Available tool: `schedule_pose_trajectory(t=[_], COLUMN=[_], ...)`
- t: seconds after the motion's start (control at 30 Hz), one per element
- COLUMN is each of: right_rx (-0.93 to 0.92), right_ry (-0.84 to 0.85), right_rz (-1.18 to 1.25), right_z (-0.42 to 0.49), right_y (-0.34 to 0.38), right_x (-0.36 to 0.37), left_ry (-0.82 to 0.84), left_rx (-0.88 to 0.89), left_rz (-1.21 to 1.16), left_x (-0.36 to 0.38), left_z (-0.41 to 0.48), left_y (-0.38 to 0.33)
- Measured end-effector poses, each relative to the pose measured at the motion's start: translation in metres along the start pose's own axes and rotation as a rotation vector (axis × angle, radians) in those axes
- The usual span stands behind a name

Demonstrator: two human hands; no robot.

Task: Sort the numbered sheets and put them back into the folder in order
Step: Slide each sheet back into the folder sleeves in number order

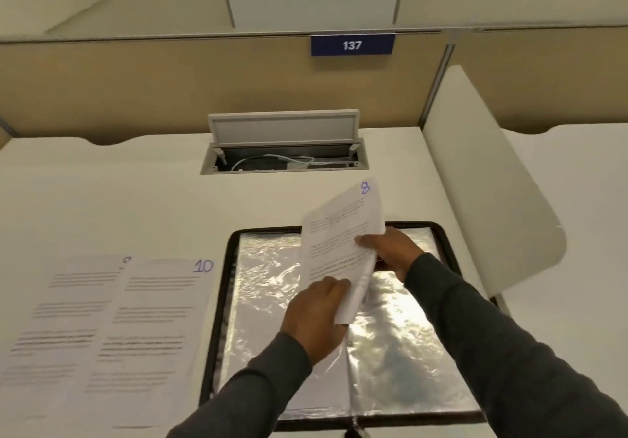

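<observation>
Left hand [316, 315] curls its fingers [334, 284] round the near end of a stack [339, 233], sheet 8 on top; right hand [390, 250] pinches its side. Its long axis tilts away. The folder [407, 352] lies open just below the fingers; sheet 10 [159, 318] lies to their left.

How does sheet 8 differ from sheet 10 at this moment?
In the air, sheet 8 is gripped by the left hand and right hand; sheet 10 lies on the desk, untouched. Bent, sheet 8 hangs over the folder; sheet 10 is flat, left of it. Both are printed pages with a blue handwritten corner number.
</observation>
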State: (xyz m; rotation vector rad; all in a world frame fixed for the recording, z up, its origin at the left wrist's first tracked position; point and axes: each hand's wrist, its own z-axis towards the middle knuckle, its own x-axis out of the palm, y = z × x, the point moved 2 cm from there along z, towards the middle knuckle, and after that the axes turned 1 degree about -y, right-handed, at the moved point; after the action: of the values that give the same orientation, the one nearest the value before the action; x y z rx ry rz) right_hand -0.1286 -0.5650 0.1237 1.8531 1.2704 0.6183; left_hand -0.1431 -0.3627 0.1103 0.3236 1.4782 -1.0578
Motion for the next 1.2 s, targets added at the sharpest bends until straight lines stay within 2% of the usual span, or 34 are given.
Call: schedule_pose_trajectory(t=[0.07,0.13,0.27,0.4,0.5,0.67,0.87,1.2], right_rx=[0.0,-0.027,-0.184,-0.35,-0.459,-0.605,-0.603,-0.513], right_ry=[-0.062,-0.13,-0.301,-0.435,-0.503,-0.535,-0.395,-0.14], right_rz=[-0.119,-0.28,-0.706,-0.763,-0.674,-0.447,-0.029,0.474], right_z=[0.008,0.015,0.025,0.031,0.029,0.028,0.041,0.067], right_y=[-0.003,0.001,0.022,0.046,0.069,0.097,0.107,0.101], right_x=[-0.037,-0.07,-0.126,-0.16,-0.171,-0.174,-0.168,-0.147], left_ry=[0.177,0.272,0.285,0.229,0.246,0.26,0.241,0.127], left_rx=[-0.017,-0.029,-0.074,-0.162,-0.231,-0.221,-0.175,-0.133], left_rz=[0.038,0.062,0.085,0.17,0.211,0.231,0.177,-0.012], left_x=[0.021,0.039,0.072,0.089,0.091,0.092,0.09,0.082], left_z=[0.017,0.034,0.08,0.139,0.172,0.192,0.199,0.187], left_y=[-0.021,-0.035,-0.036,-0.018,-0.005,0.002,0.004,0.002])
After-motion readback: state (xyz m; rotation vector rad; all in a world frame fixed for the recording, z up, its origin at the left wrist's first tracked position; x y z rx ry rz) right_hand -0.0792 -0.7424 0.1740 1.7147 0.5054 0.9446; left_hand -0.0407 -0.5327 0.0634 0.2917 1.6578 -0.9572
